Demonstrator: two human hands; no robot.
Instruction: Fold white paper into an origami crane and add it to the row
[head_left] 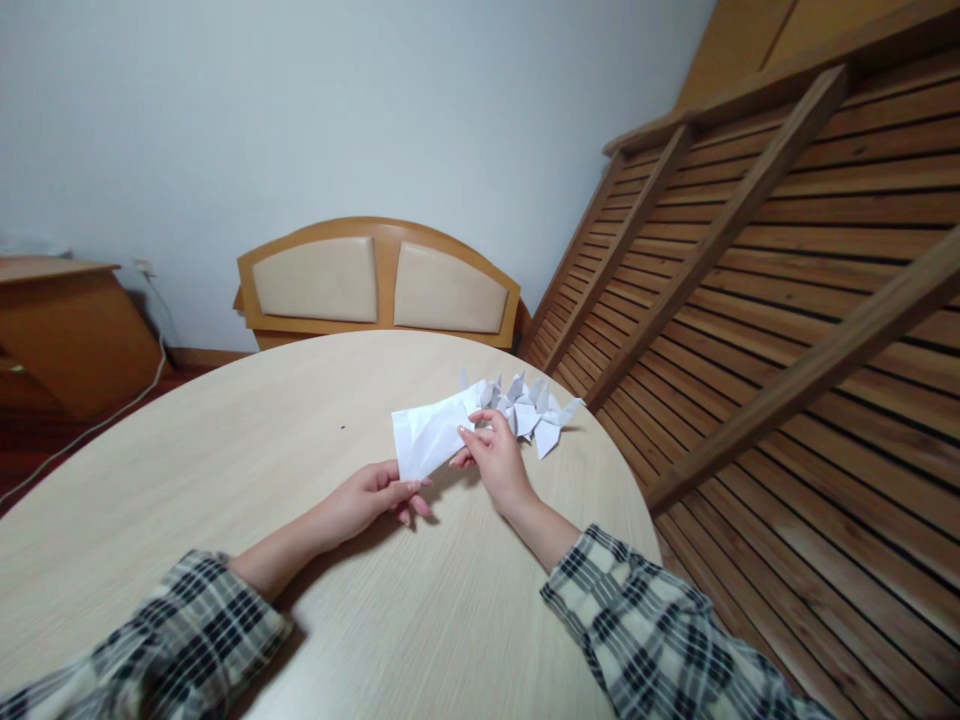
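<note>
A folded sheet of white paper (pixel 431 436) is held between my two hands, a little above the table. My left hand (pixel 386 492) pinches its lower left corner between thumb and fingers. At the paper's right end, my right hand (pixel 493 452) grips the edge, thumb on top and some fingers beneath. Creases run across the paper's face. Just beyond my right hand, several white folded paper cranes (pixel 525 408) stand in a cluster, partly hidden by the paper and the hand.
The round, pale wooden table (pixel 337 600) spans the front. A tall slatted wooden frame (pixel 750 300) leans close along the right. Behind the table stands a padded headboard (pixel 386 235) against the wall. At far left are a wooden desk (pixel 67 330) and a white cable (pixel 97 437).
</note>
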